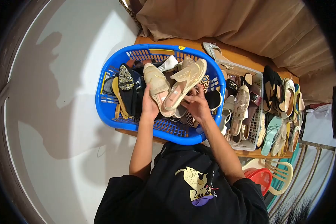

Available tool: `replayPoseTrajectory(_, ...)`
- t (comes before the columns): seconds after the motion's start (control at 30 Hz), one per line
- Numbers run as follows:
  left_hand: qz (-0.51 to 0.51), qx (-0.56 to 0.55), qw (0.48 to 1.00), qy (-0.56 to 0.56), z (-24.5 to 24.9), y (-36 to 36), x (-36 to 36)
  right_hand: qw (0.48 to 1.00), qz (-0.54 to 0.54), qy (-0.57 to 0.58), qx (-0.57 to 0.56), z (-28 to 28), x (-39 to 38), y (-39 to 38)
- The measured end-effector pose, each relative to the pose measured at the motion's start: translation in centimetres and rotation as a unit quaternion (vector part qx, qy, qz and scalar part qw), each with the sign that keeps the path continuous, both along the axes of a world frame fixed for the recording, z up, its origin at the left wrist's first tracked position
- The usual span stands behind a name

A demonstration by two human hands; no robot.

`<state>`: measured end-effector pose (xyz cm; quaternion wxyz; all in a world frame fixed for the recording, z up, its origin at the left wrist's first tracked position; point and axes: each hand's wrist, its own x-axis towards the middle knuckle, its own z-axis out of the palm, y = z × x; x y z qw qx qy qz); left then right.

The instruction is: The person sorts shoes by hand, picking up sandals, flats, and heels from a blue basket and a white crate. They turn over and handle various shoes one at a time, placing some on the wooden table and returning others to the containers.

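Observation:
My left hand [149, 105] is closed around the heel end of a beige slip-on mule [155, 77]. In my right hand [198, 106] is a matching beige mule [190, 77], tilted so that its heel end overlaps the first one. Both mules are held over a blue plastic basket [162, 131] full of footwear. Left of my hands in the basket lie a black shoe with a gold-patterned toe [126, 77] and a tan sandal [119, 96]. A white shoe [168, 63] shows behind the mules. My fingertips are partly hidden by the soles.
At right, a white crate [260, 112] holds several shoes on a wooden table [242, 52]. Beyond it lie black shoes [273, 89] and mint-green sandals [271, 135]. A cream plastic chair [287, 177] and a red basin [263, 178] stand lower right. A brown curtain [227, 22] hangs behind.

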<state>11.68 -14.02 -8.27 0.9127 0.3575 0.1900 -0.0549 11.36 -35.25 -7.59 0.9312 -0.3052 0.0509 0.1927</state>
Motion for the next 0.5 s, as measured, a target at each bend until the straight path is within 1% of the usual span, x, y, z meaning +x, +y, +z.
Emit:
replayPoseTrajectory(0.03, -0.007, 0.032, 0.999, -0.012, 0.2, 0.1, -0.1, 1.000, -0.009, 0.027, 0.006, 0.0, -0.1, -0.1)
replayPoseTrajectory(0.07, -0.009, -0.001, 1.000, -0.011, -0.5, 0.7, 0.1, 0.998, -0.018, 0.053, 0.012, 0.1, -0.1, -0.2)
replayPoseTrajectory(0.1, -0.007, 0.000, 1.000, -0.014, -1.0, 0.8, -0.1, 0.999, -0.015, 0.051, 0.013, 0.2, 0.0, -0.3)
replayPoseTrajectory(0.17, -0.032, 0.030, 0.997, -0.058, -2.0, 0.8, -0.1, 0.995, -0.033, 0.064, 0.066, 0.5, 0.1, -0.4)
replayPoseTrajectory(0.23, -0.018, 0.030, 0.997, -0.064, -1.3, 0.2, -0.2, 0.995, -0.036, 0.055, 0.078, 0.7, 0.3, -0.6)
replayPoseTrajectory(0.3, 0.043, 0.169, 0.985, -0.016, -1.1, -0.7, -0.1, 0.994, -0.040, 0.047, 0.088, 1.3, 0.3, -0.5)
replayPoseTrajectory(0.37, 0.046, 0.155, 0.987, -0.022, -1.2, -0.6, 0.0, 0.993, -0.082, 0.082, -0.020, 2.3, 0.0, -0.3)
replayPoseTrajectory(0.4, 0.038, 0.164, 0.986, -0.018, -1.1, -0.6, -0.1, 0.993, -0.079, 0.083, -0.022, 1.7, -0.1, -0.4)
replayPoseTrajectory(0.47, 0.034, 0.175, 0.984, -0.015, -1.1, -0.3, 0.0, 0.987, -0.080, 0.043, -0.131, -0.2, 0.4, -0.4)
replayPoseTrajectory(0.5, 0.050, 0.154, 0.987, -0.002, -1.4, -0.2, 0.2, 0.988, -0.077, 0.041, -0.131, -0.4, 0.3, -0.2)
